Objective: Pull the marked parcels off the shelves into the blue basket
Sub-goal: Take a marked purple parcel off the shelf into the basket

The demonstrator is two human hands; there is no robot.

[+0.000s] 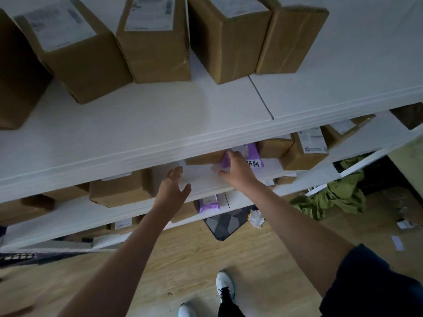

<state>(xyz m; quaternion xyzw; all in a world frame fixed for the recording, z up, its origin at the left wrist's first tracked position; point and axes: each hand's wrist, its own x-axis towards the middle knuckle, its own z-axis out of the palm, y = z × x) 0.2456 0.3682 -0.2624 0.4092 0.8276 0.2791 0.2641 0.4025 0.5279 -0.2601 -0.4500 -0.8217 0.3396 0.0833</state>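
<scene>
From the head view I look down a white shelf unit (pixel 160 124), and both my hands are reaching into the second tier. My right hand (pixel 238 170) is on a purple parcel (pixel 253 152) that bears a white tag with handwritten characters; the fingers curl over its left end, so I judge it gripped, though the shelf lip above hides most of the parcel. My left hand (pixel 174 186) hangs spread and holding nothing, just at 9 o'clock of the right, above a flat white parcel (pixel 201 175) that lies at the shelf's front edge.

What could go wrong: the purple parcel is wedged between brown cardboard boxes (pixel 302 152) at 3 o'clock and another at 10 o'clock, so a sharp pull may drag a neighbour off the edge. The white parcel under my wrist could also slide out and drop to the wooden floor (pixel 183 266). My grip covers only one end, so the soft bag may slip free.

A second purple parcel (pixel 209 203) sits one tier lower, at 6 o'clock of my hands and well apart from both. I cannot see the blue basket anywhere, so the carry will start blind
</scene>
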